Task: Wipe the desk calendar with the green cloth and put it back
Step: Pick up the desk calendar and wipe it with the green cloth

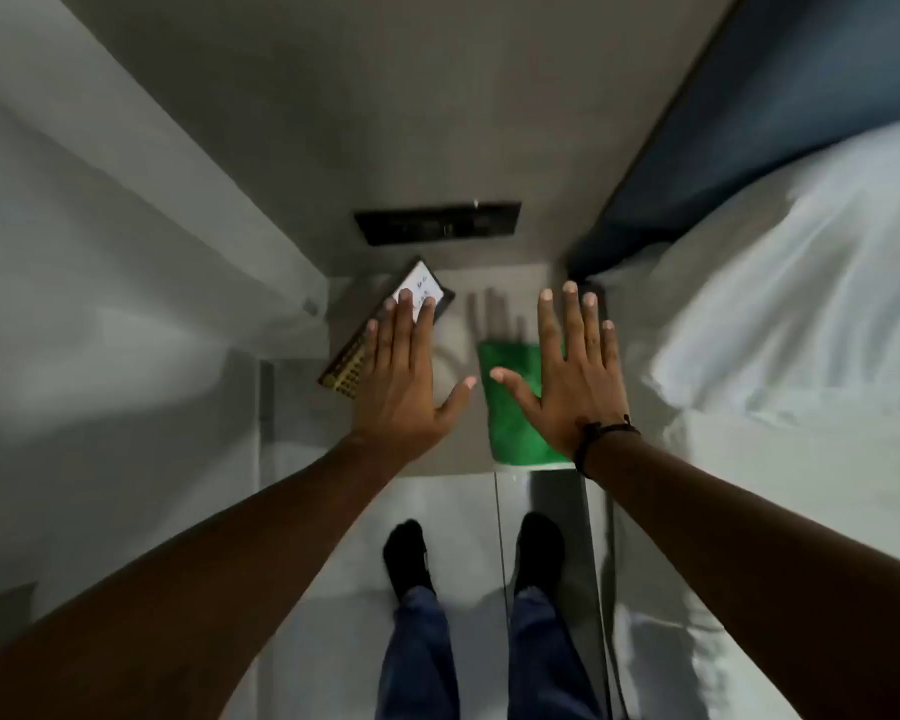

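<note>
A dark-framed desk calendar [421, 292] with a white page stands at the back left of a small grey bedside table [458, 449], partly hidden by my left hand. A folded green cloth [510, 413] lies on the table's right half. My left hand [404, 381] hovers flat above the table, fingers spread, its fingertips over the calendar. My right hand [575, 376] is also held flat with fingers spread, above the cloth's right side. Neither hand holds anything.
A bed with white sheets [780, 324] and a blue headboard [780, 116] borders the table on the right. A black wall panel [437, 223] sits behind the table. A white wall runs along the left. My feet [468, 558] stand on the pale floor below.
</note>
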